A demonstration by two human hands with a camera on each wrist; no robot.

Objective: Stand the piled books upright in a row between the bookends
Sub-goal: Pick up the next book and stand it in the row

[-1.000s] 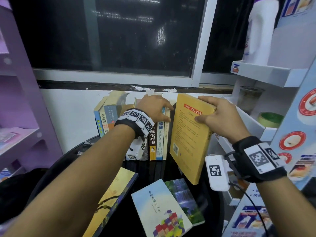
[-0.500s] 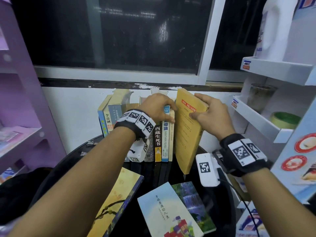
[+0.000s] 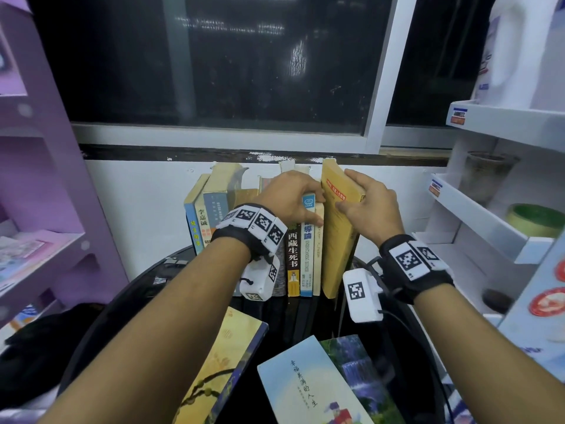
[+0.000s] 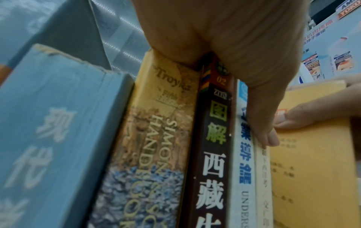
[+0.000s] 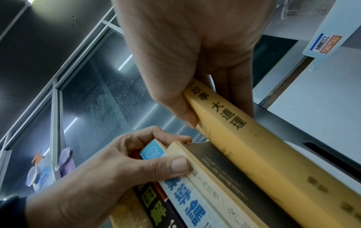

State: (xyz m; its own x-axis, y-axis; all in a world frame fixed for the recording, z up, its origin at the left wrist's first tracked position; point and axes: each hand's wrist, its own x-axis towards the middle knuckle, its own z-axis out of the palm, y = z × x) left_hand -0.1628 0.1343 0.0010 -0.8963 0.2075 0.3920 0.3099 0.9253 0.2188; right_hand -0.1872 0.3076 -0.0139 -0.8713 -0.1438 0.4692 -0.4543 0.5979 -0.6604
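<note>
A: Quick, where's the yellow book (image 3: 337, 231)?

B: Upright at the right end of the row of standing books (image 3: 301, 240), bottom edge on the black round table (image 3: 140, 289). Right hand (image 3: 371, 206) grips it near the top, thumb on the cover facing the row, fingers curled over the spine side. In the right wrist view there's a gap at the top btwn it and the next book, so it's tilted a bit away.

A: Left hand (image 3: 290, 198)?

B: Draped over the tops of the row, fingers curled behind, thumb (image 5: 171, 165) pressing the spine of the thin cream book (image 3: 318, 255) next to the blue-and-white one (image 3: 307, 255). Holding the row together, basically.

A: Rest of the pile?

B: Two books lying flat near the front edge of the table: a pale blue one (image 3: 308, 384) w/ a landscape back, and a yellow-and-navy one (image 3: 226, 362) left of it, partly under the left forearm.

A: Bookends?

B: Can't make any out; ends of the row are hidden or unclear.
</note>
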